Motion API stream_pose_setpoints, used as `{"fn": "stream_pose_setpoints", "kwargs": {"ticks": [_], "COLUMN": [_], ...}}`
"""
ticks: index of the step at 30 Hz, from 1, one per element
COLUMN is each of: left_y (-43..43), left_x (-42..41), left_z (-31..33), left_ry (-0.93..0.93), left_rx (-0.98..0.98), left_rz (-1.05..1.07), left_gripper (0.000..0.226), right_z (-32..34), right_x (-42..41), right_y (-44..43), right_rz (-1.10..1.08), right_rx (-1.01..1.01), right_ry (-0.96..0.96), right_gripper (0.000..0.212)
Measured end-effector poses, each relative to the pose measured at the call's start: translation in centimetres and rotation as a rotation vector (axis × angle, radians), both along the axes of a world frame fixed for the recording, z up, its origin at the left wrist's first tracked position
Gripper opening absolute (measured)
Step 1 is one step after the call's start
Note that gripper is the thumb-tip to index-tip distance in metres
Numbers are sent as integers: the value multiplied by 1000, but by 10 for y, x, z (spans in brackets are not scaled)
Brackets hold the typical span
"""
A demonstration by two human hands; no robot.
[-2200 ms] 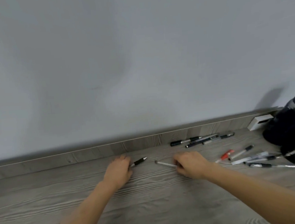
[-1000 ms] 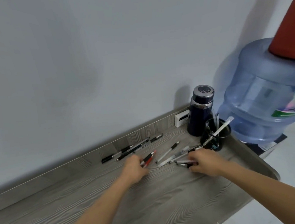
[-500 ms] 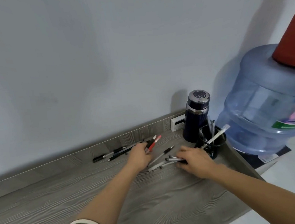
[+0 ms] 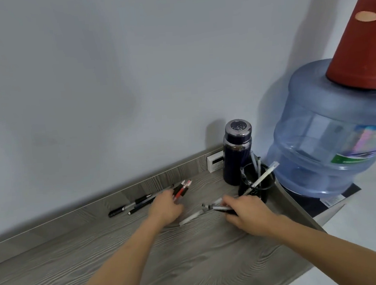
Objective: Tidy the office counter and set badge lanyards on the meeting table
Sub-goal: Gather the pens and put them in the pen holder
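Head view: left hand [image 4: 165, 208] grips slim red-and-black pens [image 4: 183, 188] in curled fingers; right hand [image 4: 247, 214] clutches thin pens [image 4: 214, 207] on the grained grey counter [image 4: 192, 265].

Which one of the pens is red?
The red pen gripped in the left hand; the other pens are black, grey or white.

Office: pens [image 4: 140, 202], water jug [image 4: 331, 144].

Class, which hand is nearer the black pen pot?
Right. The right hand lies just in front of the black pen pot; the left hand is farther off, to the pot's left, gripping pens.
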State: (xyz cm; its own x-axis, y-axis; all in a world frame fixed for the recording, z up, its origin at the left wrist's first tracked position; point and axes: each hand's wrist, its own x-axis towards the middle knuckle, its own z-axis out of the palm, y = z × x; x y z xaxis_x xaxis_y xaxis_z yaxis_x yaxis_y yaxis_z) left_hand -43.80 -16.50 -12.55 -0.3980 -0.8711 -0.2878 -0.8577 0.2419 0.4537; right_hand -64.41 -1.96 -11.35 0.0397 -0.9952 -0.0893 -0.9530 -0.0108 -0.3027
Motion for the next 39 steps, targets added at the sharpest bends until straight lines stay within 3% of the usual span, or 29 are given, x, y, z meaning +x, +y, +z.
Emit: {"fn": "stream_pose_setpoints", "kwargs": {"ticks": [2, 4, 8, 14, 17, 22, 29, 34, 39], "left_y": [1, 4, 14, 29, 31, 39, 53, 62, 71], "left_x": [0, -3, -16, -34, -42, -57, -89, -122, -151], "left_z": [4, 12, 37, 75, 85, 100, 112, 116, 115], "left_ry": [120, 264, 491, 418, 452, 574, 850, 923, 918], "left_rx": [15, 42, 47, -197, -256, -230, 72, 177, 207], "left_rz": [57, 96, 84, -100, -155, -172, 92, 182, 168], "left_gripper": [11, 23, 40, 44, 40, 39, 27, 19, 10], "right_z": [14, 30, 74, 107, 95, 64, 61, 68, 57], "right_x": [0, 1, -7, -54, -74, -90, -82, -85, -101], "right_y": [7, 14, 21, 7, 2, -3, 6, 18, 29], "right_rz": [-62, -145, -337, -629, -661, -644, -642, -643, -697], "right_rx": [-72, -171, -360, -673, -646, -332, -158, -285, -405], "right_ry": [-77, -203, -602, -818, -780, -487, -108, -214, -459], "right_gripper": [26, 24, 38, 43, 45, 54, 45, 36, 55]}}
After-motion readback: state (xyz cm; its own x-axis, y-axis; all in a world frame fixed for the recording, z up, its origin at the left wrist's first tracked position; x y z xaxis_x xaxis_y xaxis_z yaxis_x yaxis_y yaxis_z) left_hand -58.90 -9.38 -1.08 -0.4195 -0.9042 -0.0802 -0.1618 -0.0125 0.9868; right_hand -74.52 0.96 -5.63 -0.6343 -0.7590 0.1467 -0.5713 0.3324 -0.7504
